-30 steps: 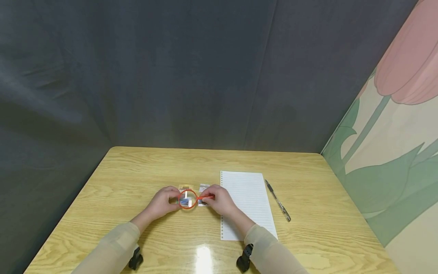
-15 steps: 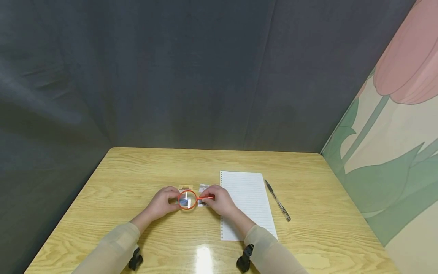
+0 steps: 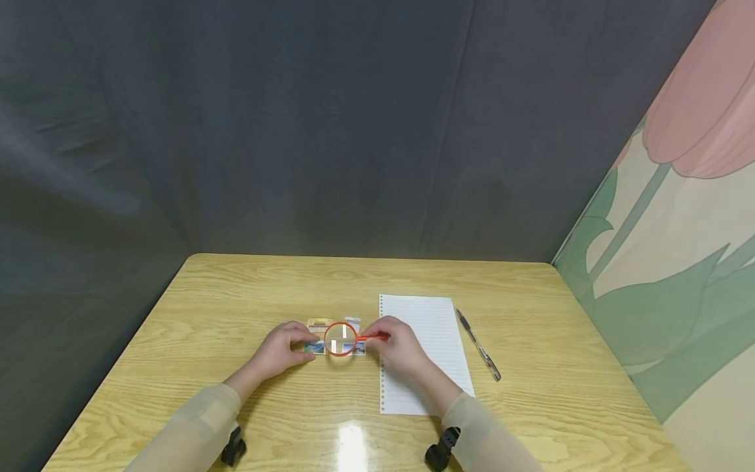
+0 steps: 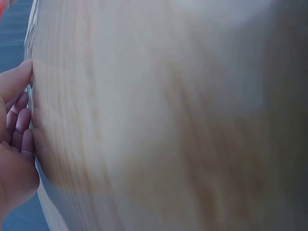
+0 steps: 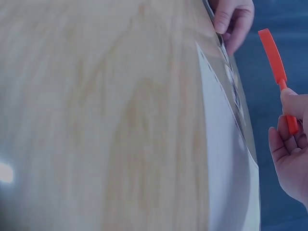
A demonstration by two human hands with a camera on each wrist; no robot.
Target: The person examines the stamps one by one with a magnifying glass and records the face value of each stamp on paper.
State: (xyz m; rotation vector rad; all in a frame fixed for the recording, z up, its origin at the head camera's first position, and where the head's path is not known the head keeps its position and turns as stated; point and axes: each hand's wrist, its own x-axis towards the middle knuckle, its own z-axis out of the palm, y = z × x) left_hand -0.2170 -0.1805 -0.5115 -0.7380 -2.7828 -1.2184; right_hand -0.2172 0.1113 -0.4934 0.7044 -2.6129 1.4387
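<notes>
My right hand [image 3: 401, 344] pinches the red handle of a magnifying glass [image 3: 356, 339] between thumb and fingers. Its round lens is held above several small picture cards, and white glare lies on the glass. In the right wrist view the magnifying glass [image 5: 273, 55] appears edge-on, raised off the table. My left hand [image 3: 285, 346] rests at the left side of the cards, thumb and fingers spread apart and touching a blue-green card [image 3: 315, 348]. Behind it lies a yellow card [image 3: 319, 322]. On the right, a blue picture card [image 3: 360, 349] and a pale card [image 3: 353, 321] are partly covered by the lens.
A lined sheet of paper [image 3: 421, 328] with punched holes lies under my right forearm. Right of it is a black-and-clear pen [image 3: 478, 345]. The wooden table [image 3: 248, 282] meets a dark curtain [image 3: 330, 131] at the back and a tulip-patterned panel [image 3: 678, 314] at the right.
My right hand has moved the magnifying glass a little to the right, from the left cards toward the right ones. The left hand has stayed in place.
</notes>
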